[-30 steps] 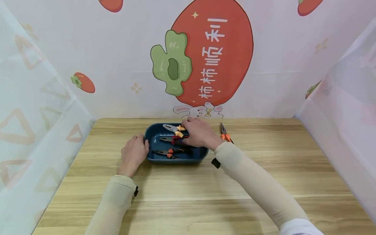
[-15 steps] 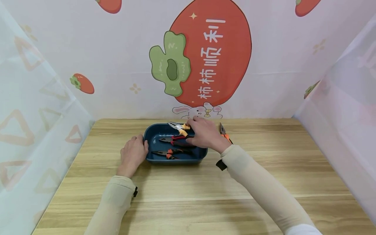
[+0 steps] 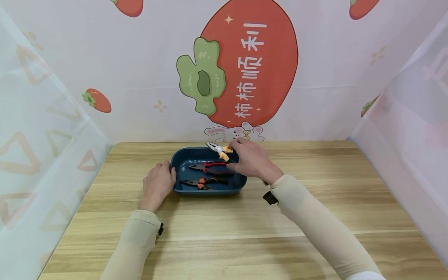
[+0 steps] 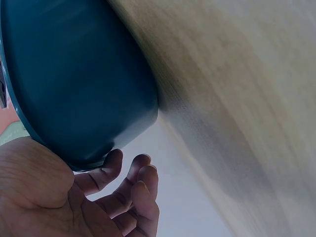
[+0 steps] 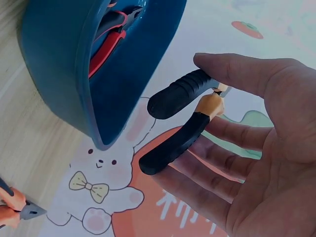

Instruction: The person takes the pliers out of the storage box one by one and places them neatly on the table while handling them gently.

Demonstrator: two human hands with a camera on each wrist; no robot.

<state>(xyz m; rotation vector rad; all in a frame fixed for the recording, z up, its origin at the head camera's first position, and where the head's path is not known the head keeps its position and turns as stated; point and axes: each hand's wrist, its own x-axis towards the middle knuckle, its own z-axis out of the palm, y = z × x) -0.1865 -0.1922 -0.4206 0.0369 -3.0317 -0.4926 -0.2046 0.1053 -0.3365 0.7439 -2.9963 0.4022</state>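
My left hand [image 3: 157, 182] holds the left end of a deep blue tray [image 3: 210, 192]. In the left wrist view, a finger presses the outside of the tray wall [image 4: 84, 84] just under the rim while the other fingers curl loosely below. My right hand [image 3: 250, 158] holds combination pliers [image 3: 224, 156] with yellow and black handles over the tray's back right. The right wrist view has thumb and fingers on their spread black handles [image 5: 180, 143]. Inside the tray lie red-handled pliers [image 3: 197, 166] and, nearer me, long-nose pliers [image 3: 203, 181] with orange and black handles.
Another pair of orange-handled pliers [image 5: 15, 205] lies on the table beside the tray's right end, mostly hidden behind my right hand in the head view. A printed cloth wall [image 3: 140, 58] stands at the table's back edge, with side walls left and right.
My right hand has lifted the yellow-and-black pliers up and to the right from the tray floor, uncovering more of the red handles. My left hand stays on the tray.
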